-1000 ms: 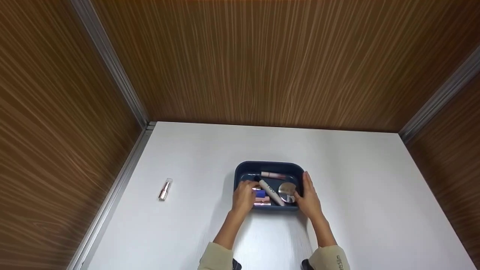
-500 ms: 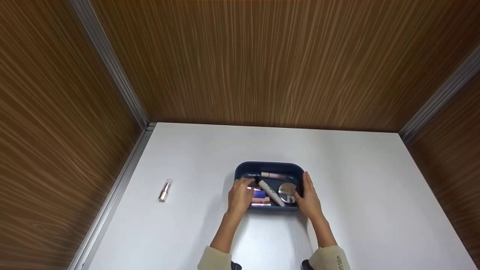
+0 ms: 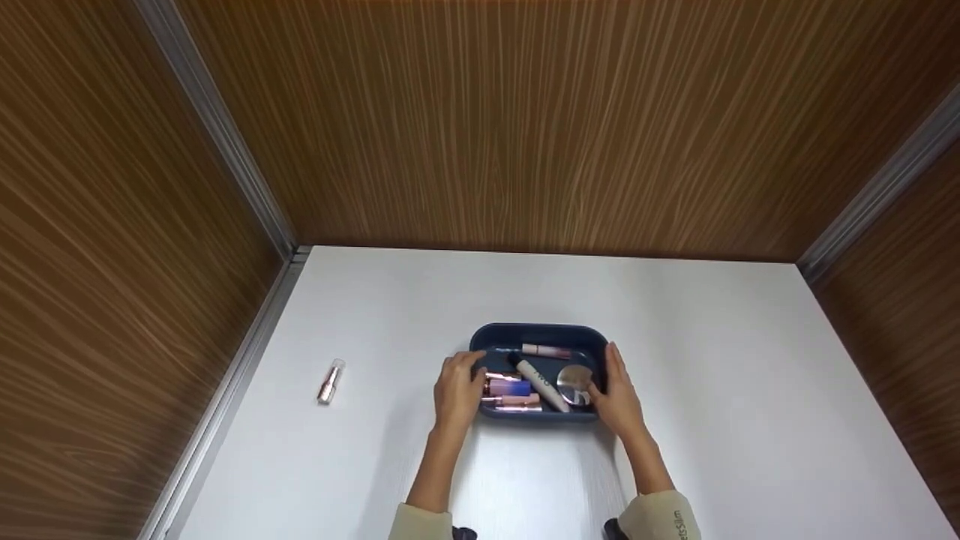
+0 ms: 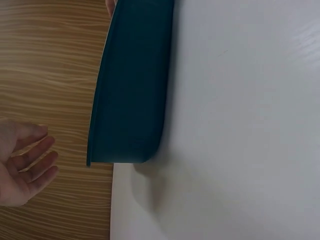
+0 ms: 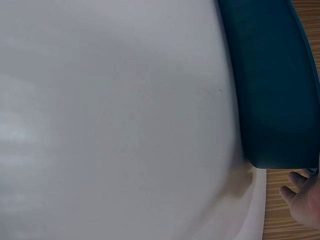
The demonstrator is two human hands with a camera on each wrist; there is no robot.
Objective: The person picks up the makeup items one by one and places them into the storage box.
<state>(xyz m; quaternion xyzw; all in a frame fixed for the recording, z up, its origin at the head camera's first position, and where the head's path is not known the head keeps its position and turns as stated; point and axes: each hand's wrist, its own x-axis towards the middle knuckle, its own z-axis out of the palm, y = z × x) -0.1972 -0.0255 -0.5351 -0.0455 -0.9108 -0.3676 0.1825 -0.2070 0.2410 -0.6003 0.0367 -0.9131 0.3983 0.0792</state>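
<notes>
A dark blue storage box [image 3: 538, 417] stands on the white table, holding makeup. My right hand [image 3: 619, 401] grips its right wall, thumb inside the rim and fingers along the outside. Under that thumb lies a round silver compact [image 3: 574, 384]. My left hand [image 3: 456, 394] is at the left rim with loosely bent fingers and holds nothing; in the left wrist view a gap shows between it and the box [image 4: 131, 90]. Inside, at the left, several tubes lie side by side, one of them blue and purple [image 3: 511, 388]. A white tube [image 3: 541, 384] with a dark end lies diagonally.
A pink tube [image 3: 546, 350] lies along the box's far wall. On the table [image 3: 405, 300] to the left is a lipstick [image 3: 330, 381] with a clear end. Wood-grain panels [image 3: 525, 127] enclose the table at the back and sides.
My left hand has drawn left from over the tubes to the box's left rim, uncovering more of them. The right hand and the box have stayed in place.
</notes>
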